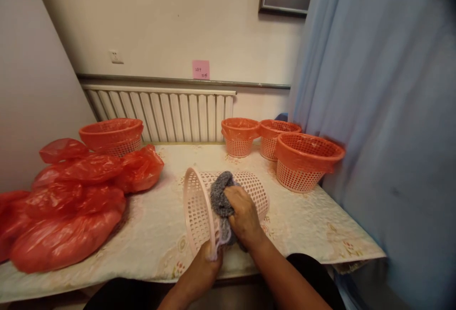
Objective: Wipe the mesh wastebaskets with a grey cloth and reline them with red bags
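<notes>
Holding basket (pixel 251 187) on tablecloth (pixel 153 229), radiator (pixel 178 116) behind

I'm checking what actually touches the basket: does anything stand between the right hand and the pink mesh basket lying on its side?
Yes: a bunched gray cloth, held in the right hand, lies between it and the outer wall of the pink mesh basket, near the open end. Nothing else visible intervenes.

**Laden Cloth-Covered Table (pixel 153 224)**

Its top is pale and floral. On the left, bulging red plastic bags (pixel 67 248) heap before a red-lined basket (pixel 110 133). Three similar lined baskets (pixel 299 178) stand back right. Front and centre, a pink basket (pixel 254 186) lies sideways.
</notes>
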`<action>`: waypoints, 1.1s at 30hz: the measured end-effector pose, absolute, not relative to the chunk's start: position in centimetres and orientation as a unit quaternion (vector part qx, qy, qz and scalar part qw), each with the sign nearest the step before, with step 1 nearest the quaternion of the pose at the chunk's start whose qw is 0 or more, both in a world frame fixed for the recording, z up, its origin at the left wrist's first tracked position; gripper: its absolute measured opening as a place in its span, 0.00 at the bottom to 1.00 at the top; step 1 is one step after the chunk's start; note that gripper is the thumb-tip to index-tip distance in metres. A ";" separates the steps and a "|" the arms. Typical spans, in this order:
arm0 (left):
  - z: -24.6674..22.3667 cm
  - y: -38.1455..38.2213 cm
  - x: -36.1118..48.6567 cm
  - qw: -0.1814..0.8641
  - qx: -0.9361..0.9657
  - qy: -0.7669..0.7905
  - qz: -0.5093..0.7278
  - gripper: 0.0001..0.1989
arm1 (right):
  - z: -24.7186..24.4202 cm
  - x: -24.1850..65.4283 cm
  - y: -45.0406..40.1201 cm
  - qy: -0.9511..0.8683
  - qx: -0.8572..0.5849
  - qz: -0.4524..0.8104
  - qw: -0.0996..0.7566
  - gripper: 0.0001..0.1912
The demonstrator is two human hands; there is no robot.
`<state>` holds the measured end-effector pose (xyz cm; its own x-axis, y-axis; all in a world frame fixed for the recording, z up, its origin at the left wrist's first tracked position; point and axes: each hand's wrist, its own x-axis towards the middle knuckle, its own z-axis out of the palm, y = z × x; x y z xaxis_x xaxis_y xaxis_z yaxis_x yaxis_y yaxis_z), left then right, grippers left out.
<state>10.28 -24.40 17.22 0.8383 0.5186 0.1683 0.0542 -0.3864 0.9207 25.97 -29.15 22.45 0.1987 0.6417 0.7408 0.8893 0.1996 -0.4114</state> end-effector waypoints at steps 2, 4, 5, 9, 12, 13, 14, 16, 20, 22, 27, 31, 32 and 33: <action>16.7 -24.8 9.8 0.529 0.801 0.203 0.193 0.19 | 22.1 28.3 -29.1 -0.576 -0.660 -0.150 0.460 0.21; 16.4 -24.9 9.5 0.537 0.801 0.207 0.167 0.20 | 21.4 31.0 -29.3 -0.517 -0.712 -0.170 0.444 0.18; 16.3 -24.8 9.4 0.541 0.800 0.204 0.162 0.19 | 21.0 32.4 -29.5 -0.489 -0.734 -0.177 0.436 0.17; 17.2 -23.9 10.0 0.573 0.771 0.197 0.195 0.20 | 19.7 35.5 -30.2 -0.415 -0.782 -0.190 0.423 0.17; 18.8 -23.0 10.9 0.609 0.709 0.242 0.261 0.25 | 19.6 35.1 -30.4 -0.414 -0.782 -0.186 0.428 0.18; 19.4 -22.7 11.2 0.623 0.685 0.253 0.280 0.26 | 19.7 34.5 -30.4 -0.422 -0.776 -0.180 0.432 0.18; 20.0 -22.5 11.5 0.636 0.667 0.256 0.293 0.26 | 19.9 33.6 -30.4 -0.434 -0.768 -0.171 0.439 0.18; 20.9 -22.4 12.0 0.652 0.653 0.238 0.301 0.26 | 20.4 31.4 -30.3 -0.469 -0.741 -0.152 0.455 0.18; 21.2 -22.5 12.1 0.618 0.697 0.212 0.293 0.20 | 21.2 25.8 -30.3 -0.591 -0.641 -0.114 0.476 0.19; 20.6 -22.6 11.9 0.582 0.734 0.201 0.286 0.15 | 21.4 23.5 -30.4 -0.646 -0.592 -0.106 0.470 0.22; 18.1 -23.1 10.9 0.556 0.780 0.158 0.240 0.13 | 21.9 22.8 -29.7 -0.656 -0.575 -0.136 0.470 0.23; 16.1 -23.9 10.4 0.539 0.799 0.155 0.214 0.17 | 21.9 26.9 -28.8 -0.608 -0.623 -0.159 0.467 0.21; 15.8 -24.0 10.3 0.536 0.803 0.161 0.205 0.18 | 21.8 28.4 -28.8 -0.584 -0.647 -0.165 0.462 0.19; 15.5 -24.1 10.2 0.531 0.808 0.164 0.194 0.18 | 21.5 29.8 -28.8 -0.555 -0.675 -0.171 0.455 0.18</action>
